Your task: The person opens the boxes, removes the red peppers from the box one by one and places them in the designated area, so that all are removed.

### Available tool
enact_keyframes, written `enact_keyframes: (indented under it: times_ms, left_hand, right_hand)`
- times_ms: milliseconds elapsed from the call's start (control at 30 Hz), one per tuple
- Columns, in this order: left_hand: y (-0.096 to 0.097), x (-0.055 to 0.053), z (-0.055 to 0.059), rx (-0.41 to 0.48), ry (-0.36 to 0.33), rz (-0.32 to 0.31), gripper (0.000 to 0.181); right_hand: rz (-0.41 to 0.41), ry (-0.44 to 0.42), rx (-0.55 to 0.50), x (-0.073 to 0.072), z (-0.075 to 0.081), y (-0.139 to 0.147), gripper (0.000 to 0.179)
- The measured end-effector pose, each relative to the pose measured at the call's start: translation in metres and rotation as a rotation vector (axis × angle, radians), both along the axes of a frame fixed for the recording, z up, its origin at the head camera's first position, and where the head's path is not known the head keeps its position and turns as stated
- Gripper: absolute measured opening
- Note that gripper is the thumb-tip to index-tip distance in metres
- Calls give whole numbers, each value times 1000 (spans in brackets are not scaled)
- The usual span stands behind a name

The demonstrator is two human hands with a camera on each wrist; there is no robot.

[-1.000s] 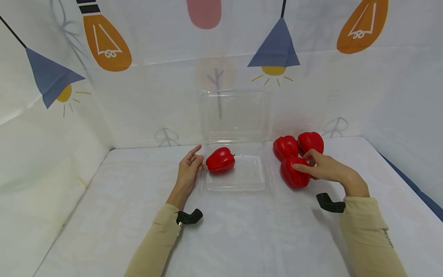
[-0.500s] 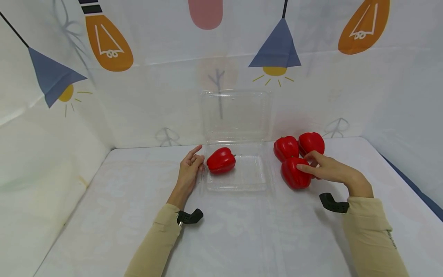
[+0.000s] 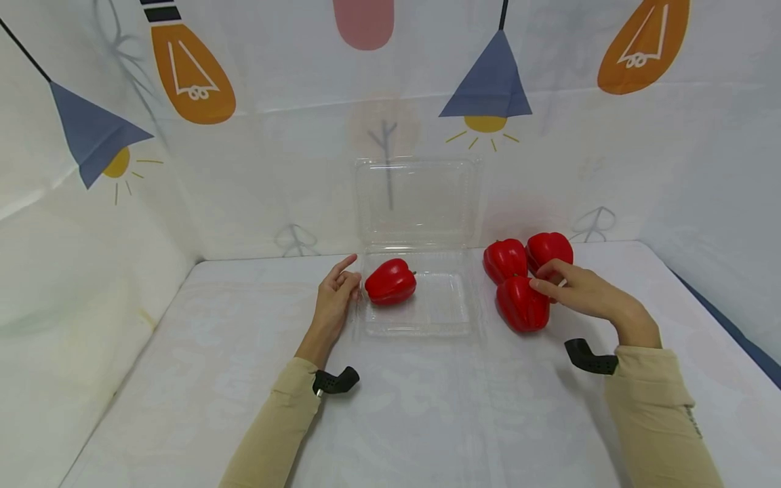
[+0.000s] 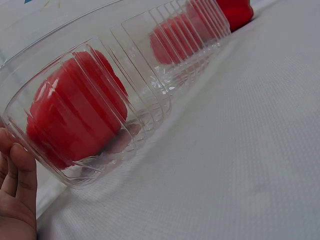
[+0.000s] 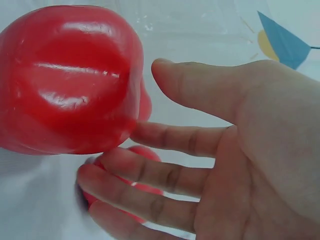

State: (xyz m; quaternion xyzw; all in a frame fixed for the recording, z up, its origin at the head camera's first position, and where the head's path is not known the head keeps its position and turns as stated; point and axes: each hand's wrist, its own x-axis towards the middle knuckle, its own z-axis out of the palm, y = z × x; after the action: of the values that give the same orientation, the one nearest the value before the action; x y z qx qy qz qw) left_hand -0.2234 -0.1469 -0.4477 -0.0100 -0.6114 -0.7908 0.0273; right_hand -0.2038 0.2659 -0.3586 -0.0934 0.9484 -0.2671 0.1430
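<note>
A clear plastic clamshell box (image 3: 421, 331) stands on the table with its lid raised against the backdrop. One red bell pepper (image 3: 390, 282) lies in its left half. My left hand (image 3: 332, 298) is at the box's left side, index finger extended; in the left wrist view its fingertips (image 4: 22, 157) touch the box wall. Right of the box, three more red bell peppers sit close together: a front one (image 3: 521, 303), a back left one (image 3: 504, 261) and a back right one (image 3: 549, 249). My right hand (image 3: 586, 291) is beside the front pepper, its thumb apart from it and fingers loosely extended.
A white cloth covers the table (image 3: 415, 407). Behind it hangs a white backdrop (image 3: 274, 169) printed with lamps and bulbs. A dark blue strip (image 3: 732, 332) runs along the right edge. Black camera mounts (image 3: 335, 381) sit on both wrists.
The right hand has loosened at the front pepper, its thumb drawing back off it to the right. The left hand and the peppers stay in place.
</note>
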Motion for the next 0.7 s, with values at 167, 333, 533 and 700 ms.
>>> enact_keyframes:
  times_ms: [167, 333, 533, 700]
  left_hand:
    - [-1, -5, -8, -8, -22, 15, 44]
    - [-1, -6, -10, -16, -20, 15, 44]
    - [-2, -6, -8, 1, -27, 7, 46]
    - [-1, -5, -5, -4, -25, 4, 47]
  right_hand:
    - [-15, 81, -11, -2, 1, 0, 47]
    - [-56, 205, -55, -3, 3, -5, 36]
    - [-104, 330, -105, -2, 4, -16, 28]
    - [-109, 382, -149, -3, 2, -25, 19]
